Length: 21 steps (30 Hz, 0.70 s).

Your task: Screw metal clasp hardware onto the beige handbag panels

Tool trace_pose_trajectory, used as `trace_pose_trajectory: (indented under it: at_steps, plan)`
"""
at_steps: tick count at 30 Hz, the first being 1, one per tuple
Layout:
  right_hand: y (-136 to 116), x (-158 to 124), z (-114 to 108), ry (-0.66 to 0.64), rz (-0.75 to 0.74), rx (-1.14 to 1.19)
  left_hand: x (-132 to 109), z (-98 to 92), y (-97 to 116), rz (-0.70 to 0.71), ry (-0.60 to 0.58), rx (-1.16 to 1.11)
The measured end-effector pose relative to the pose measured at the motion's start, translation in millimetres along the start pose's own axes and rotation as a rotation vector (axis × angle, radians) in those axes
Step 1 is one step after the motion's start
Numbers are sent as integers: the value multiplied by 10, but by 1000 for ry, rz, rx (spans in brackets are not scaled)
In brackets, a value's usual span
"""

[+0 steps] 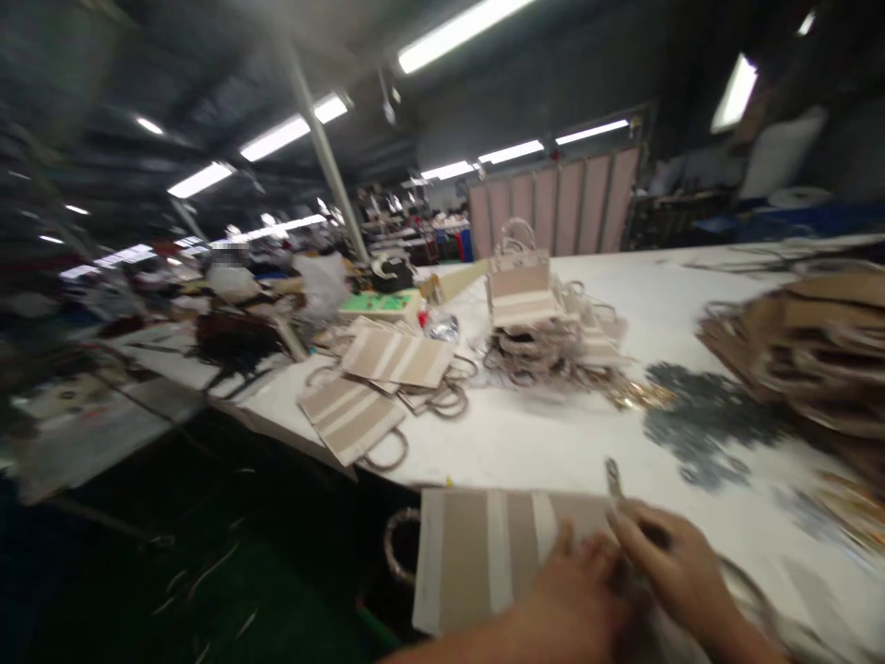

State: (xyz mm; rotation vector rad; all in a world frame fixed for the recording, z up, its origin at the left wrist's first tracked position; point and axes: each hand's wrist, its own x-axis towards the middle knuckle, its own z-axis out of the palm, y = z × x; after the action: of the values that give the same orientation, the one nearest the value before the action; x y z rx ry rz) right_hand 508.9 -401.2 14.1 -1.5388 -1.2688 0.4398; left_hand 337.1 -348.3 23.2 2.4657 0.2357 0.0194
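A beige bag panel with pale stripes (460,553) lies at the front edge of the white table, a looped handle (399,546) sticking out on its left. My left hand (577,590) rests on the panel's right part, its fingers bent and blurred. Just right of it, my right hand (667,563) is closed, thumb and fingers pinched round a small strap tab (612,480) that points up past the panel's top edge. What lies under both palms is hidden.
Striped bag pieces (397,358) lie on the table (539,452) at centre left. Behind stands a bag (522,290) on a pile. Grey parts (705,415) and stacked brown bags (830,350) are at right. Dark green floor (241,563) shows at lower left.
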Motion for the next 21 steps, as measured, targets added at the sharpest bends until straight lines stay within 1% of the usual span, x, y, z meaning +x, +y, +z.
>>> trace_pose_trajectory:
  at_steps: [1, 2, 3, 4, 6, 7, 9, 10, 13, 16, 18, 19, 21]
  plan:
    - [5, 32, -110, 28, 53, 60, 47, 57, -50, -8, 7, -10]
    - [4, 73, -209, 97, 79, 139, 98, 118, -104, -38, -1, 108]
    - [-9, 117, -288, 137, 87, 257, 145, 176, -156, -53, -1, 197]
    - [-34, 158, -342, 181, 94, 391, 185, 223, -203, -52, -6, 248]
    - [-114, 206, -375, 219, 27, 547, 228, 275, -259, -34, -6, 308]
    - [-153, 204, -361, 223, -7, 571, 233, 282, -266, -25, 1, 317]
    - [-177, 157, -294, 192, -43, 494, 228, 277, -249, -17, 20, 336]
    - [-150, 123, -251, 169, -33, 426, 224, 271, -233, -17, 27, 347]
    - [37, 59, -133, 105, 44, 266, 225, 261, -206, -16, 22, 368]
    - [190, 76, -94, 112, 74, 277, 239, 258, -234, -6, 7, 352]
    - [185, 77, -98, 144, 58, 324, 233, 254, -253, -6, -1, 332]
    - [143, 58, -101, 155, 48, 325, 218, 251, -247, -13, 1, 325]
    - [-1, -19, -113, 144, 28, 234, 161, 250, -186, -32, 23, 305]
